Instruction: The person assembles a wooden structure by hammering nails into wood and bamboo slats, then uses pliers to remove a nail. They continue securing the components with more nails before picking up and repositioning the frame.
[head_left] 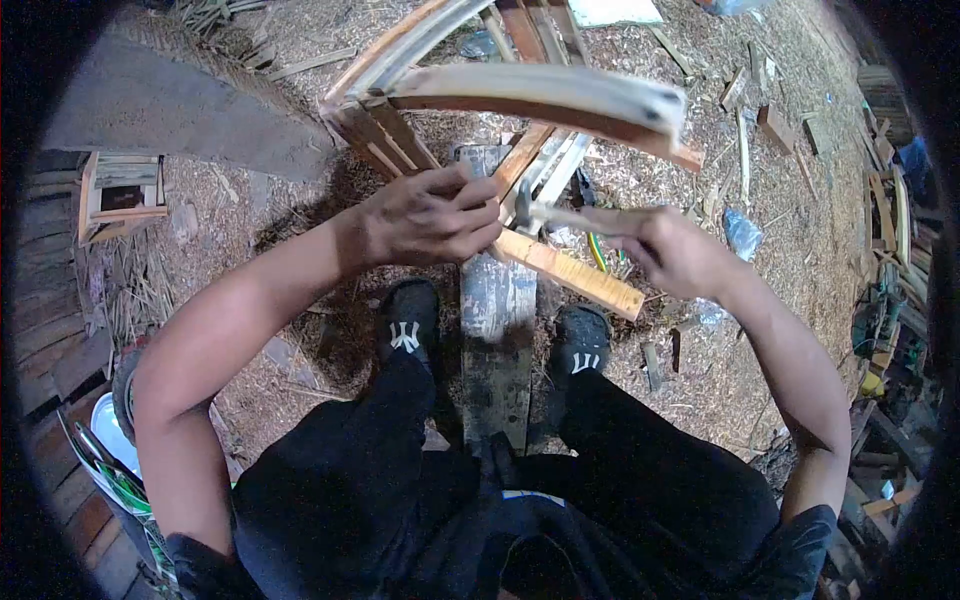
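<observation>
Hammer (556, 214) in right hand (676, 252); left hand (430, 216) clasps slat (572, 273)

Crate (120, 195): set at the left edge.
Slab (170, 105): laid flat just above the crate.
Offcuts (775, 125): scattered over sawdust (300, 40), upper right.
Plastic (742, 232): crumpled, dropped right of centre.
</observation>
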